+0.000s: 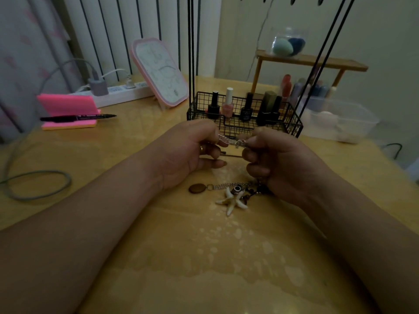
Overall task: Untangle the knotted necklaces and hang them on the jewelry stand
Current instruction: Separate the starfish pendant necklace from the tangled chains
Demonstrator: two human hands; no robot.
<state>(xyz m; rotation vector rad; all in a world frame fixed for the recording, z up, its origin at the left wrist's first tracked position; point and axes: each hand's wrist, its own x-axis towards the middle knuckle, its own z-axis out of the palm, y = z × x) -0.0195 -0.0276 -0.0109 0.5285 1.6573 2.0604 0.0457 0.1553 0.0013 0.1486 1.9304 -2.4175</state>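
Observation:
A silver chain [230, 140] is stretched between my two hands above the wooden table. My left hand [192, 150] pinches its left end and my right hand [276, 162] pinches its right end. Below my right hand the tangled necklaces lie on the table: a white starfish pendant [232, 200], an oval brown pendant [197, 188] on a silver chain, and dark beads partly hidden under my right hand. The black jewelry stand [192, 53] rises behind my hands, with thin upright rods and hooks at the top edge of the view; its base is a wire basket [292, 128].
Several nail polish bottles [227, 106] stand in the basket. A pink mirror [159, 72] leans at the back. Pink sticky notes [68, 106] with a black pen [77, 117] lie at left, near a power strip [122, 92] and cable. A clear plastic box [340, 120] and wooden shelf [313, 61] are at right.

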